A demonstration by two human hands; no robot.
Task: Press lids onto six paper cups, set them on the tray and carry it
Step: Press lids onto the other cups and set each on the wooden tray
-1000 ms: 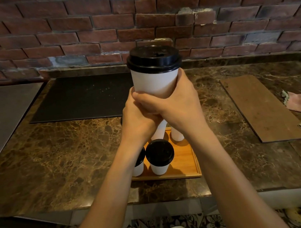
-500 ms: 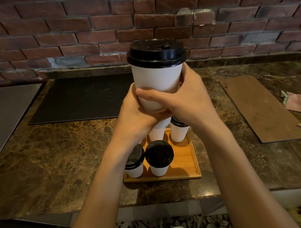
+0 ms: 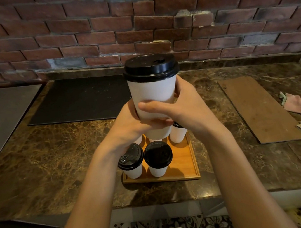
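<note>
One white paper cup [image 3: 153, 96] with a black lid [image 3: 150, 66] is held up mid-frame above the wooden tray [image 3: 188, 163]. The left hand [image 3: 129, 129] grips its lower side and the right hand [image 3: 188, 109] curls round its front. On the tray, three lidded cups [image 3: 158, 157] show plainly; any others are hidden behind the hands. One board [image 3: 258, 109] and two cloths [image 3: 300, 103] lie at right.
</note>
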